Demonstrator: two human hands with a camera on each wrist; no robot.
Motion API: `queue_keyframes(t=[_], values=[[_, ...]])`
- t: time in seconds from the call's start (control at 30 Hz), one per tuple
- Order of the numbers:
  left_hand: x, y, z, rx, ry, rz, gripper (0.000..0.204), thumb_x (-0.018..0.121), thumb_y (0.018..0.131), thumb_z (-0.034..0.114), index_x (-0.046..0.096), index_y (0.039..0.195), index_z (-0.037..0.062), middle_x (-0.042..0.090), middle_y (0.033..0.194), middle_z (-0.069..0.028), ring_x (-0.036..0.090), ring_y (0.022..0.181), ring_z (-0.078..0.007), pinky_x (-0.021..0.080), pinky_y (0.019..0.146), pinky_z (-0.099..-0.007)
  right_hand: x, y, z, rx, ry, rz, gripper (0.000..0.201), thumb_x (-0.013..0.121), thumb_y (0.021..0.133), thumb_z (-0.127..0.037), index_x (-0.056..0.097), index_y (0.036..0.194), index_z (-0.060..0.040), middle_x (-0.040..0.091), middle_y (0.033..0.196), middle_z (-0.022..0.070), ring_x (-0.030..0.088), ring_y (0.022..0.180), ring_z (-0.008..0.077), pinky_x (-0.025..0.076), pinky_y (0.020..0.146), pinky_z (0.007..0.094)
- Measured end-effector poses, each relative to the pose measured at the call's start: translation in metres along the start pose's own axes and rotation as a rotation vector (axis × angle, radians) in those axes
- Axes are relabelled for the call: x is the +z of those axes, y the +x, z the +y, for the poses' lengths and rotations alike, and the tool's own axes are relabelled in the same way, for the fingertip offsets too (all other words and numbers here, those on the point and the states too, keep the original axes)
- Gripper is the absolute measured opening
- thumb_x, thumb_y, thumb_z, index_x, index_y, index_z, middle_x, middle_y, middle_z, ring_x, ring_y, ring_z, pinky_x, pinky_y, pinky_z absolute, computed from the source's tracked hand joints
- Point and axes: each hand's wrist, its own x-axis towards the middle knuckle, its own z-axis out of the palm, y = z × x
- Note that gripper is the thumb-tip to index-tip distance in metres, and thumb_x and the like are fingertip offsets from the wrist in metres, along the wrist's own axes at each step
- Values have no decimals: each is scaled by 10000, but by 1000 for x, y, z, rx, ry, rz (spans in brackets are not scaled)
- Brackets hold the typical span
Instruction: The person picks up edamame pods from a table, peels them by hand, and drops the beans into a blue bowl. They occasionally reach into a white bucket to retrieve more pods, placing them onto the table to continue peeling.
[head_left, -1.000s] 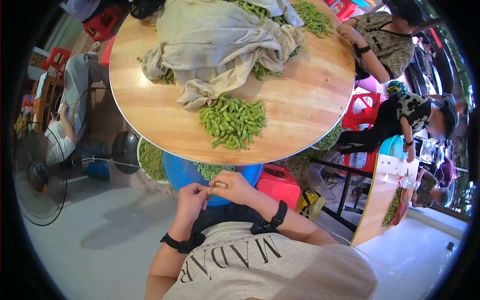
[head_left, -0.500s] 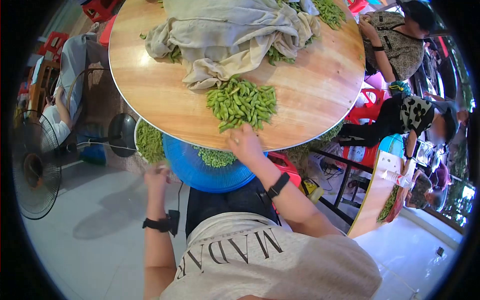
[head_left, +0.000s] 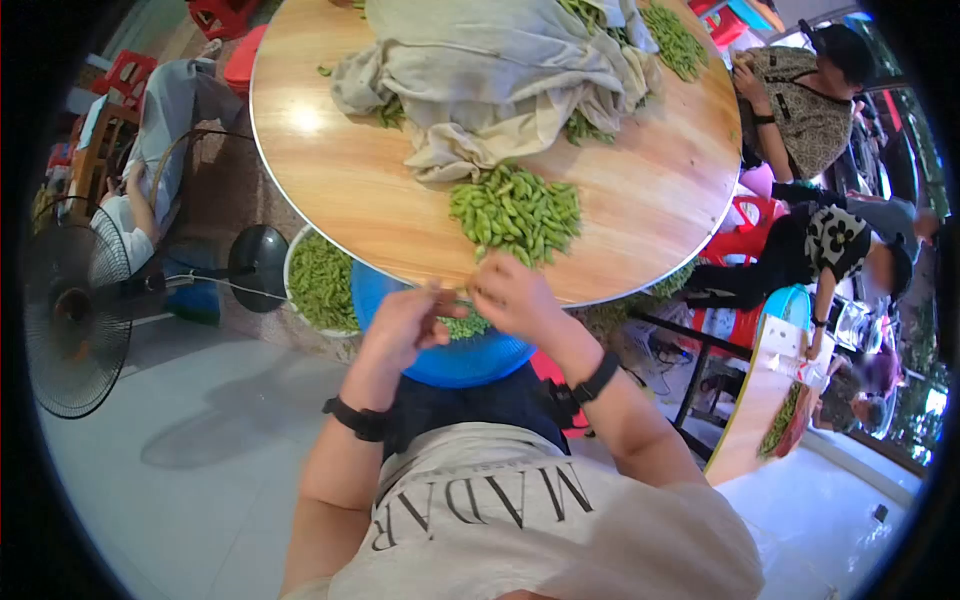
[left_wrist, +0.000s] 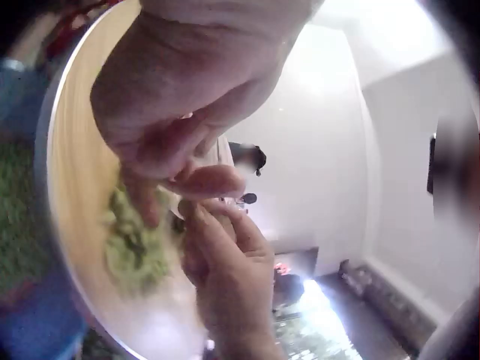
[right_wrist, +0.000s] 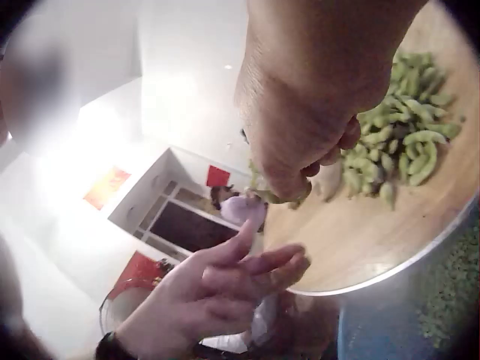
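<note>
A pile of green pods (head_left: 515, 215) lies near the front edge of the round wooden table (head_left: 330, 190). The right hand (head_left: 525, 305) is at that edge; in the right wrist view its curled fingers (right_wrist: 300, 150) pinch a green pod (right_wrist: 280, 197). Facing it, the left hand (head_left: 402, 325) has its fingers loosely extended, and nothing shows in its grasp in the right wrist view (right_wrist: 225, 289). The fingertips of both hands are close together. Below them, a blue basin (head_left: 430, 368) contains pale green beans (head_left: 468, 324), partly hidden by the hands.
A crumpled cloth (head_left: 490, 80) covers more pods on the table. Left of the basin stands a tub of green pods (head_left: 322, 285), with a fan (head_left: 75, 305) farther left. Two people (head_left: 805, 110) are at the right, near a small wooden table (head_left: 760, 400).
The right hand has drawn back from the pile with a pod. From the lower left, the left hand has come up beside it. The head view has shifted slightly.
</note>
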Motion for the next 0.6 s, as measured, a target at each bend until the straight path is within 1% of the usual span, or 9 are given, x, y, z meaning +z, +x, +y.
queue_keyframes(t=[0.07,0.1,0.13,0.17,0.27,0.37,0.47,0.53,0.6], values=[[5,-6,-4,52,3,-82,220,560,830,174,582,893,-36,598,673,-78,519,430,-108,325,346,-183,-10,-7,-27,-66,-11,-37,87,588,713,-117,581,770,-51,491,749,115,530,666,290,449,583,359],[6,-10,-6,71,6,-129,206,554,833,154,578,893,-41,601,677,-78,517,429,-106,321,345,-177,-19,-5,-35,-67,12,-29,96,591,727,-126,580,778,-46,498,746,107,533,664,272,448,582,354],[9,-19,-3,46,58,-95,158,557,823,104,577,898,-33,602,678,-75,510,426,-104,330,353,-182,-28,-3,-42,-67,35,-22,106,593,741,-135,578,786,-40,506,743,99,537,662,255,447,580,350],[12,-28,-2,107,79,-70,140,562,812,84,576,896,-28,604,689,-75,503,427,-96,337,357,-179,-34,-6,-49,-60,66,-18,118,596,754,-145,577,794,-35,514,740,90,540,660,237,446,578,345],[24,-47,0,296,164,-1,120,582,783,34,576,891,-16,606,708,-70,492,435,-78,358,372,-173,-42,-16,-64,444,630,9,188,547,833,-223,571,829,-36,523,687,48,506,587,138,416,521,280],[30,-61,-1,453,319,32,152,614,757,22,578,899,-19,599,702,-55,491,465,-66,374,400,-175,-42,-24,-78,721,994,-175,306,448,892,-314,556,818,-38,486,618,6,434,523,61,352,465,207],[28,-67,-9,574,436,25,198,654,731,37,584,904,-27,589,700,-32,476,511,-46,380,443,-177,-34,-28,-81,757,1088,-181,382,389,904,-372,538,786,-40,446,584,-8,377,465,50,292,419,177],[22,-65,-20,673,452,16,201,676,714,48,596,887,-16,584,699,-17,462,536,-35,371,461,-176,-32,-27,-86,739,1045,-225,401,381,904,-385,527,761,-40,444,580,-8,363,452,52,283,402,182],[21,-71,-22,673,507,27,188,683,706,48,607,867,-9,584,698,-8,454,550,-31,368,475,-177,-34,-27,-91,733,1032,-263,417,380,901,-401,521,746,-41,441,576,-6,351,444,52,274,389,185]])
